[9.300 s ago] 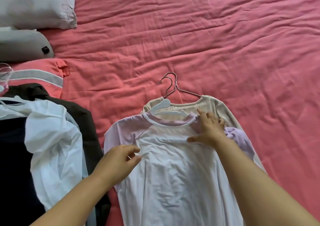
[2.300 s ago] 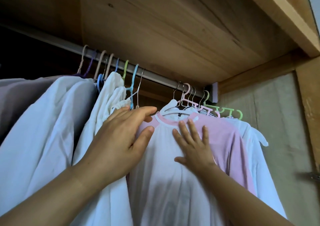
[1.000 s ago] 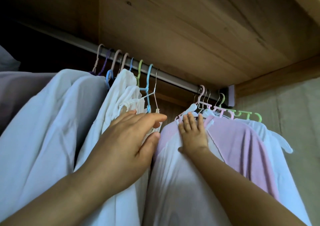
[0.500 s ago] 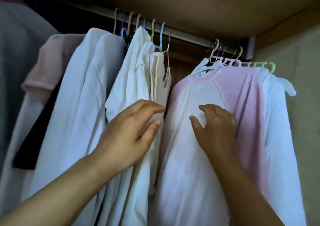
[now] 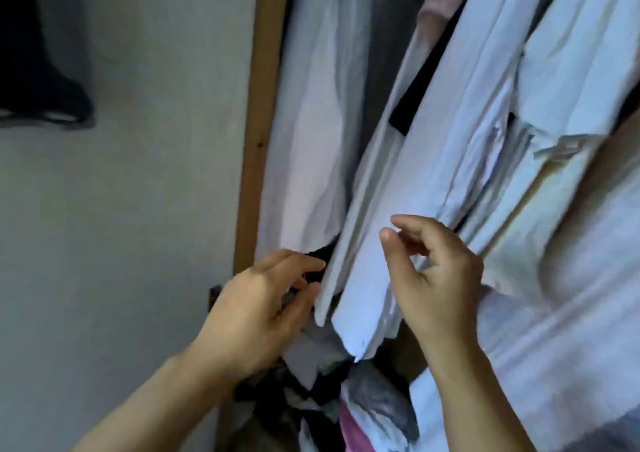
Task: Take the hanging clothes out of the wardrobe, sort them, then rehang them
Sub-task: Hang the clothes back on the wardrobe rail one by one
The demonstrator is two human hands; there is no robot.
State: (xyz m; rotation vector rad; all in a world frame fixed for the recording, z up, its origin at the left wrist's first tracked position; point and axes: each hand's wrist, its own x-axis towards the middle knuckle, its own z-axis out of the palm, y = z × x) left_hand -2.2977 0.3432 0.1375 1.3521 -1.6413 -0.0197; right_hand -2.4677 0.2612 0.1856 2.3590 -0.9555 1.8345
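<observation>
Down low, fingertips (image 5: pixel 313 266) of the left hand (image 5: pixel 258 308) curled at the hem edge of a pale grey hanging garment (image 5: pixel 349 230), pressed against a dark scrap of cloth; whether pinching it or only touching, cannot tell through the blur. Right hand (image 5: pixel 438 278) raised just beside, thumb and forefinger bent toward each other with a gap between, other fingers loosely curled, grasping nothing visible, hovering in front of a long white hanging garment (image 5: pixel 415 188).

Further out, both bare forearms rising from the bottom edge. Behind the hands, a row of hanging clothes inside the wardrobe, all cut off at the top, hangers and rail out of view: a whitish-lilac garment (image 5: pixel 311 133) furthest left, a pink sleeve (image 5: pixel 440 4) with a black band (image 5: pixel 415 98) below it, a light blue shirt (image 5: pixel 571 81), and a broad white garment (image 5: pixel 568 278) at the right. Roughly six pieces, the folds too smeared for a firm count.

Below, a jumbled heap of clothes (image 5: pixel 346 399), white, black, grey and pink, number unclear. Left of the row, one wooden wardrobe post (image 5: pixel 258 122), then a plain wall (image 5: pixel 138 209) with a dark shape (image 5: pixel 41 70) at the top corner, unidentifiable.
</observation>
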